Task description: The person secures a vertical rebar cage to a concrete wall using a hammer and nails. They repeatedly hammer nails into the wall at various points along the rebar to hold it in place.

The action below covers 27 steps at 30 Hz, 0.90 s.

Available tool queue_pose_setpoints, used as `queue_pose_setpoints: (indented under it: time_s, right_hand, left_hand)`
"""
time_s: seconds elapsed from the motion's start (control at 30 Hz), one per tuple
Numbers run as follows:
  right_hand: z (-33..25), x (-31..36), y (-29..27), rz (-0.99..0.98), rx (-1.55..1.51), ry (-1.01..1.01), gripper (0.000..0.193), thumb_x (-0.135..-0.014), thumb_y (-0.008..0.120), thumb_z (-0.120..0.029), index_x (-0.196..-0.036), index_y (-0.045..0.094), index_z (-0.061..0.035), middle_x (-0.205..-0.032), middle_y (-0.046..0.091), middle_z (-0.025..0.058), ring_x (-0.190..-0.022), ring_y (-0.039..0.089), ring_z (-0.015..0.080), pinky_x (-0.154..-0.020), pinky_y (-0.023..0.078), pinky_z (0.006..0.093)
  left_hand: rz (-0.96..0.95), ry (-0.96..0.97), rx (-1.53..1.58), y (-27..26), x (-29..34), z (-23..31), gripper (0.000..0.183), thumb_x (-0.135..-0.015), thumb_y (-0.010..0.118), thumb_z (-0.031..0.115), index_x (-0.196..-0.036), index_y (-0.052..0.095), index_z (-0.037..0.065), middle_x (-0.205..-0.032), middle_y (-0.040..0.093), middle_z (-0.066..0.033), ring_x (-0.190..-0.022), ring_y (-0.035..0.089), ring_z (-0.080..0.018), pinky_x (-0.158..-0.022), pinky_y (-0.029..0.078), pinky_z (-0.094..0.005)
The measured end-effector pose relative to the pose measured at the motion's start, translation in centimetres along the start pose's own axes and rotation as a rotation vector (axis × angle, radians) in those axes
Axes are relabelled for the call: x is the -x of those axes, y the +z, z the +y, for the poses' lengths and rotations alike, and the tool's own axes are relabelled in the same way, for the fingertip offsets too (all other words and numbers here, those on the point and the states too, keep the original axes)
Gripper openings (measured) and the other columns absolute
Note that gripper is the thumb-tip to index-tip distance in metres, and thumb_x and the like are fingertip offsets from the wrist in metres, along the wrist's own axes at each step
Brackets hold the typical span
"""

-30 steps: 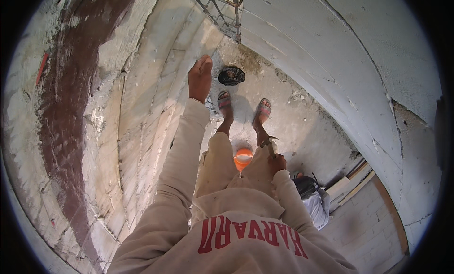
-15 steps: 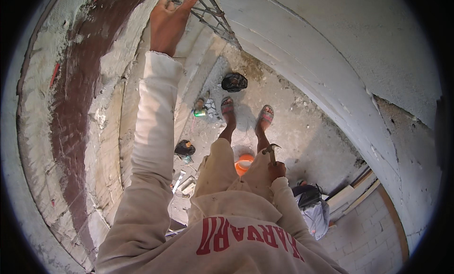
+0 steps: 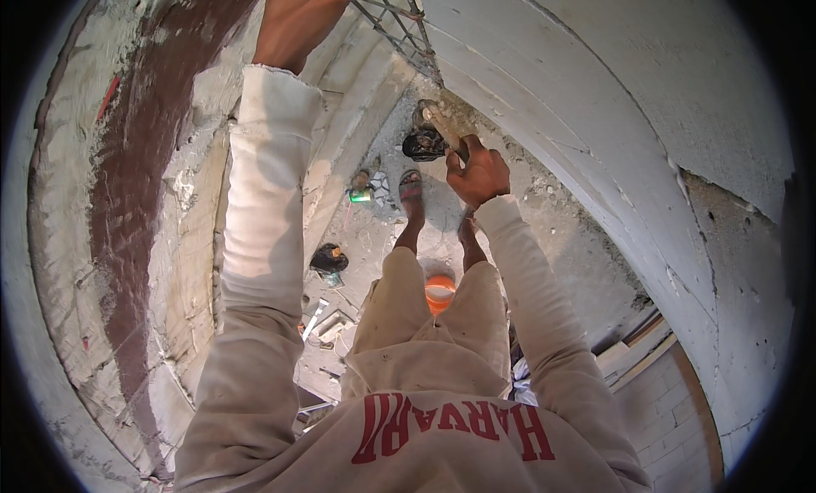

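Note:
My left hand [image 3: 302, 21] reaches up to the far edge of the view, beside a lattice of metal rods [image 3: 399, 21]. Its fingers are cut off by the edge, so their grip is hidden. My right hand [image 3: 480, 174] is raised in front of me, closed around the handle of a hammer [image 3: 444, 127]. The hammer slants away toward the far left, below the rods and apart from them. Its head is blurred against a black bag [image 3: 422, 143] on the ground behind.
A rough wall with a dark red band [image 3: 136, 170] runs along the left, a grey plastered surface [image 3: 586, 153] along the right. Below lie an orange bucket [image 3: 439, 296] between my legs, a green can [image 3: 360, 196], another black bag [image 3: 328, 257] and scattered debris [image 3: 331, 327].
My right hand has swung the hammer up and away from beside my thigh toward the rods. My left hand has shifted farther up, taking its fingers out of view.

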State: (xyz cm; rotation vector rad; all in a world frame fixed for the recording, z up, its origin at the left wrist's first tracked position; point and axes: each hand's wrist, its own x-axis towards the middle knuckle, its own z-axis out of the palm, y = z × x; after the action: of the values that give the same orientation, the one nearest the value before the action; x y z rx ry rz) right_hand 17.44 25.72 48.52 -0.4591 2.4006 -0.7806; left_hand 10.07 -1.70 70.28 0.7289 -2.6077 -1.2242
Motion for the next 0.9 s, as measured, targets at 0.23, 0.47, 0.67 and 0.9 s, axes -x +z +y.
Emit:
queue_pose_setpoints:
  time_s: [0.23,0.47,0.67,0.9]
  right_hand:
    - [-2.4,-6.9,-1.2,0.107,0.248,-0.238,0.031,-0.096,0.063,-0.032,-0.112,0.067,-0.0056,-0.084,0.074,0.0202,-0.085,0.073,0.0401,-0.079,0.057,0.0523]
    - [-2.9,-10.6,-1.9,0.01,0.355,-0.285,0.036,-0.095,0.064,-0.033,-0.119,0.067,-0.0069,-0.091,0.074,0.0204,-0.089,0.073,0.0394,-0.083,0.056,0.0504]
    - [-3.5,-11.0,-1.1,-0.035,0.404,-0.313,0.043,-0.086,0.071,-0.035,-0.119,0.067,-0.0074,-0.092,0.074,0.0199,-0.096,0.072,0.0383,-0.086,0.057,0.0503]
    - [-4.3,-10.8,-1.1,-0.013,0.412,-0.224,0.044,-0.086,0.071,-0.031,-0.123,0.066,-0.0075,-0.094,0.074,0.02,-0.094,0.073,0.0386,-0.085,0.057,0.0505]
  left_hand:
    - [0.116,0.068,-0.127,0.8,-0.2,-0.3,0.075,-0.093,0.073,0.061,-0.096,0.065,-0.013,-0.077,0.065,-0.0138,-0.075,0.06,-0.0187,-0.067,0.048,-0.0383]
    - [0.085,-0.014,-0.201,1.2,-0.9,0.2,0.071,-0.093,0.074,0.059,-0.094,0.066,-0.012,-0.076,0.066,-0.0149,-0.075,0.06,-0.0199,-0.068,0.049,-0.0401]
    - [0.014,0.206,0.008,1.2,-0.8,-0.8,0.063,-0.098,0.072,0.05,-0.115,0.069,-0.011,-0.108,0.074,-0.0222,-0.101,0.067,-0.0274,-0.092,0.051,-0.0403]
    - [0.015,0.182,0.098,1.4,-0.1,0.2,0.056,-0.102,0.068,0.043,-0.128,0.067,-0.007,-0.121,0.072,-0.0222,-0.118,0.066,-0.029,-0.104,0.047,-0.0406]
